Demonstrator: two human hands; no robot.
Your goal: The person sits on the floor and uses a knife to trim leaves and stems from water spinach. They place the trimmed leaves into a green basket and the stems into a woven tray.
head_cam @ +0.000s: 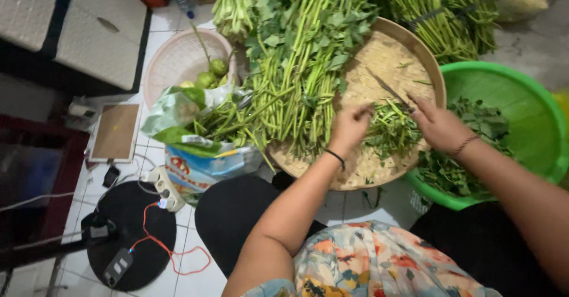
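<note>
My left hand point(349, 128) pinches a few green stems point(388, 125) over a round woven bamboo tray point(409, 54). My right hand point(437, 122) grips a knife point(388, 90) whose blade points up-left across the tray, just above the small pile of cut stems between my hands. A large heap of long leafy green stalks point(302, 54) lies across the tray's left half. A green plastic basin point(515, 101) at the right holds torn leaves point(474, 143).
More bundled stalks point(441, 10) lie behind the tray. A pale plastic basket point(178, 60) with green fruit point(210, 75) and plastic bags point(198, 155) are to the left. A power strip point(166, 187), orange cable and round black base point(127, 232) are on the tiled floor.
</note>
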